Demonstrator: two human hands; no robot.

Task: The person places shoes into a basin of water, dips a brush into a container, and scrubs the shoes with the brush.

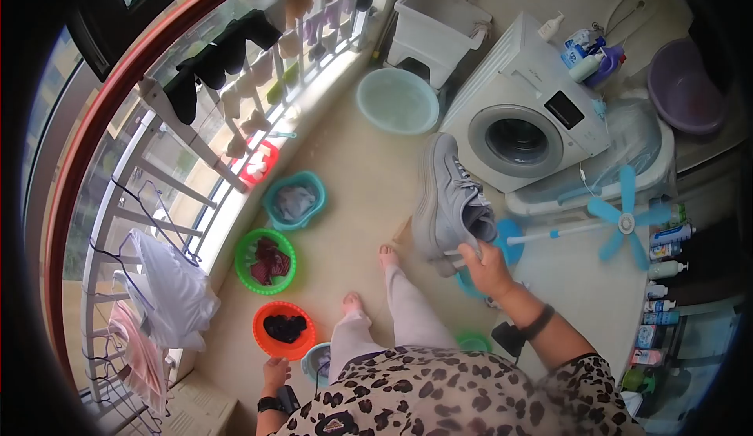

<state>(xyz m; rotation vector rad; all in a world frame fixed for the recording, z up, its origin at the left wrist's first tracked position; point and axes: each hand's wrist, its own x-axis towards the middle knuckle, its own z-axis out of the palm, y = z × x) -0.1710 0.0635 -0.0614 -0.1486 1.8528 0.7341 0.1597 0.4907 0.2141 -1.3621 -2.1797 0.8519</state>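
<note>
My right hand [492, 269] is closed on the heel end of a grey lace-up sneaker [443, 193]. The sneaker is held up above the floor, toe pointing away from me, with its thick sole facing left. Pale laces and the dark shoe opening show on its right side. My left hand [274, 373] hangs low beside my body, just below an orange basin [310, 346] with dark cloth in it. That hand appears to hold nothing, and its fingers look loosely apart.
A washing machine [510, 94] stands ahead, bottles on top. Left of it are a water-filled basin [398, 100] and a white sink [435, 32]. Green [241, 267] and teal [271, 204] basins hold cloth by the railing. A blue-bladed fan [627, 222] stands at right.
</note>
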